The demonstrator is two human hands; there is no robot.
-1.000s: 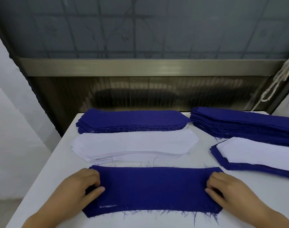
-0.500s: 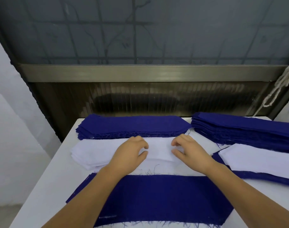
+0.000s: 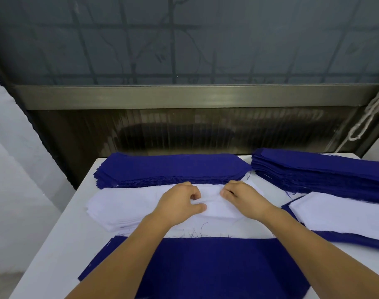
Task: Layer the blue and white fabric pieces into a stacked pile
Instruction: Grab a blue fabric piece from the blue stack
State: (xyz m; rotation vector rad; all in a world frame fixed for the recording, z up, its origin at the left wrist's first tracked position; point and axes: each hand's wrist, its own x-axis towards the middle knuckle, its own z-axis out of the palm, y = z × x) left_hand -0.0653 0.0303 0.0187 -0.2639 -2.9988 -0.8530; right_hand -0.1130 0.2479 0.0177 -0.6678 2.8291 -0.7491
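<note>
Blue piece [image 3: 205, 266] laid; both hands, left [image 3: 180, 203] and right [image 3: 244, 199], pinched top white piece [image 3: 216, 207]; white stack [image 3: 123, 203] remained, apparently unlayered.

left hand [image 3: 180, 203], right hand [image 3: 243, 198] curled, pinching

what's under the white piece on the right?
A blue piece lies under the white piece, its edge showing along the near and left sides. Anything beneath that is covered.

white fabric stack [image 3: 128, 203] mid-table, top piece rumpled; single blue piece [image 3: 205, 266] flat, nearest.
</note>
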